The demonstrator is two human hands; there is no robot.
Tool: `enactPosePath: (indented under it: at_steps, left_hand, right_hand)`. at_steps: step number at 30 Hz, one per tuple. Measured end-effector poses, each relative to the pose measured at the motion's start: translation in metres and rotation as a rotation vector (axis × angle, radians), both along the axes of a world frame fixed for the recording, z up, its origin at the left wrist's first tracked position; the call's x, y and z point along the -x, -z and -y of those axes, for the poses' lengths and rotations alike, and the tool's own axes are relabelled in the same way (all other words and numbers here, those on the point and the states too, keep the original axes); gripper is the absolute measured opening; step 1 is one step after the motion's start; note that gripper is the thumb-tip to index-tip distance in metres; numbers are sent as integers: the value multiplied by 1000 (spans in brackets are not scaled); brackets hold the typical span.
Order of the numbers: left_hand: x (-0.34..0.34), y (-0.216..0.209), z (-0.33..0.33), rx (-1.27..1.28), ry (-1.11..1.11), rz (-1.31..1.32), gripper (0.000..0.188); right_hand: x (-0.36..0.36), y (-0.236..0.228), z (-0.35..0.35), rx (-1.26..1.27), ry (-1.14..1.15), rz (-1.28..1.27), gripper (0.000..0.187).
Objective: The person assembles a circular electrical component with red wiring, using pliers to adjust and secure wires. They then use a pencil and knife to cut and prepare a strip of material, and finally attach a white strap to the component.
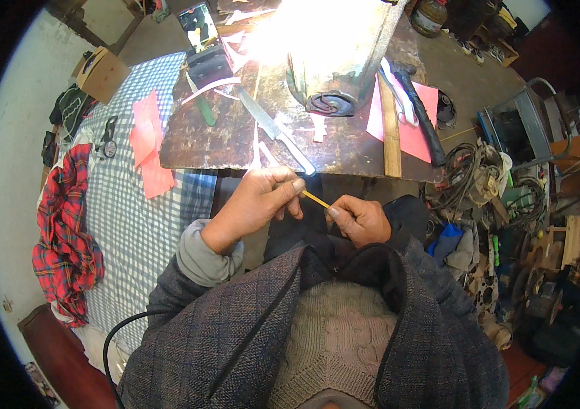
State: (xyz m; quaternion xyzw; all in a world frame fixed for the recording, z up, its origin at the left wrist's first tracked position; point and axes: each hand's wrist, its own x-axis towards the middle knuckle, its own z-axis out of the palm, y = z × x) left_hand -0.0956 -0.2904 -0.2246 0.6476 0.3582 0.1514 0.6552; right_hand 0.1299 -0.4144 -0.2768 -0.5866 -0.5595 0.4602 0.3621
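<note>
Between my two hands, just off the table's front edge, runs a thin yellow stick (316, 199), perhaps a pencil. My left hand (256, 201) pinches its left end with thumb and fingers. The other end is gripped by my right hand (361, 219), with the fingers curled. Beyond my left hand a knife (266, 121) with a pale handle lies on the worn wooden table (184, 146), its handle end at the front edge. A green-handled tool (205, 110) and pale curved strips lie to the knife's left.
A bright glare covers much of an upright metal object (334, 75) on the table. To its right lie a wooden strip (390, 136), a black-handled hammer (426, 123) and pink paper (375, 121). A checked cloth (133, 238) covers the left side. Coiled cables (470, 174) clutter the right.
</note>
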Motion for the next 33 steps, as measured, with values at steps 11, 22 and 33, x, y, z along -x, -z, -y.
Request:
enactPosePath:
  at_steps: [11,22,33]
  left_hand:
    - [2,0,-1,-87,-282,131,23]
    - [-3,-15,2,25,33,6,31]
    - [-27,-14,-1,3,-73,138,33]
  right_hand:
    - [-3,-3,3,58,-1,-63,26]
    - [-4,-16,1,-161,-16,-27,22]
    - [-41,-38,-6,-249,-78,179,23]
